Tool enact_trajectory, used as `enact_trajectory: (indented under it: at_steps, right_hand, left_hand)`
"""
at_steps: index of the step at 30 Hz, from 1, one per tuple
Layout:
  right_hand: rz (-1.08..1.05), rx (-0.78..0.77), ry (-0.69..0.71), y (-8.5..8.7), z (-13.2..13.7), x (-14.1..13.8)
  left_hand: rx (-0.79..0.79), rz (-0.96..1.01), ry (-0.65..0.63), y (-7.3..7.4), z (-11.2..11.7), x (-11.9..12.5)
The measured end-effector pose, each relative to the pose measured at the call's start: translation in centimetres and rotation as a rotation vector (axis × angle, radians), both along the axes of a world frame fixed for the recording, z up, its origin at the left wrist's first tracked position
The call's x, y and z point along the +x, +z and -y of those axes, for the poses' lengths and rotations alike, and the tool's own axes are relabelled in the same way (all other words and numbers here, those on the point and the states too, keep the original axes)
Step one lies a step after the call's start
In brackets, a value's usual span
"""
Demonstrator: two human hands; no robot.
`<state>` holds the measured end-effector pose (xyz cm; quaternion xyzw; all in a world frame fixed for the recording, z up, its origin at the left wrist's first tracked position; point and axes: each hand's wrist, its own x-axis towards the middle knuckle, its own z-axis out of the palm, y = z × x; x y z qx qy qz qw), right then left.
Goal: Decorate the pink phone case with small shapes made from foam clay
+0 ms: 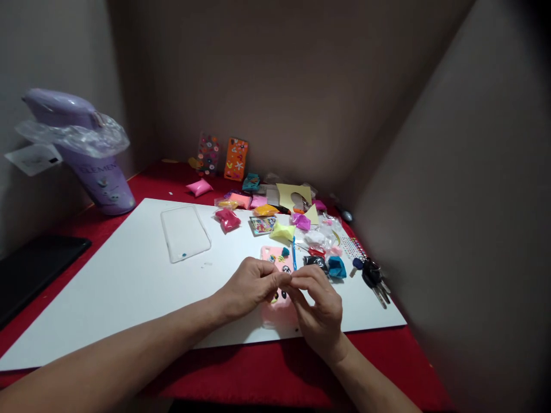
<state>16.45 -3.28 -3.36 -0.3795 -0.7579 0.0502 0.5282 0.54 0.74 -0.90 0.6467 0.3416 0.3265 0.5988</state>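
A pink phone case (275,315) with small decorations lies on the white board, partly covered by both hands. My left hand (253,287) is over its upper part, thumb and fingers pinched together. From the right my right hand (318,304) meets it, thumb and forefinger also pinched, fingertips touching those of the left. Whatever lies between the fingertips is too small or hidden to make out. Just beyond the hands is a blue stick-like tool (294,253). A teal clay packet (336,267) and a black packet (315,263) lie close to the right hand.
The white board (129,298) rests on a red cloth (275,373). A clear phone case (186,234) lies left, keys (375,279) right. Several coloured clay packets and red-handled scissors (317,252) lie beyond. A purple tumbler (101,178) and black tablet-like object (38,269) are far left.
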Motion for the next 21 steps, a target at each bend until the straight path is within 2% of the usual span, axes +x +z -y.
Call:
enact_trajectory:
  at_steps: [5, 13, 17, 21]
  right_hand:
    - [-0.007, 0.014, -0.009, 0.3, 0.4, 0.1]
    - [0.050, -0.062, -0.008, 0.7, 0.3, 0.4]
    - [0.116, -0.104, 0.021, 0.7, 0.2, 0.5]
    - [0.134, -0.157, 0.068, 0.8, 0.1, 0.5]
  left_hand:
    - [-0.019, 0.053, -0.014, 0.0, 0.0, 0.1]
    - [-0.185, 0.144, 0.221, 0.2, -1.7, -0.6]
    - [-0.239, 0.235, 0.239, 0.1, -2.2, -1.0]
    - [-0.244, 0.246, 0.241, -0.1, -2.2, -1.1]
